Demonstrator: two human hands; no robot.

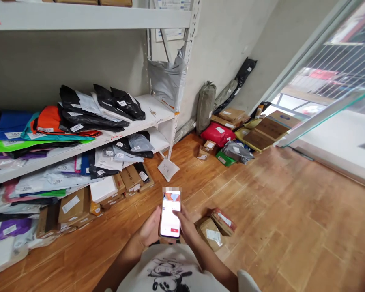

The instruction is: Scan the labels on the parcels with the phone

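A smartphone (170, 214) with a lit white screen is held upright in front of my chest. My left hand (149, 229) cups its left edge and back, fingers closed round it. My right hand (187, 226) grips the right edge, thumb lying toward the screen. Just right of my right hand, two small cardboard parcels (216, 228) with white labels lie on the wooden floor (280, 211).
A white metal shelf unit (158, 111) on the left holds several black, grey and coloured mailer bags, with boxes stacked underneath. More parcels and a red bag (218, 134) are piled in the far corner. A glass door (331, 105) stands at the right.
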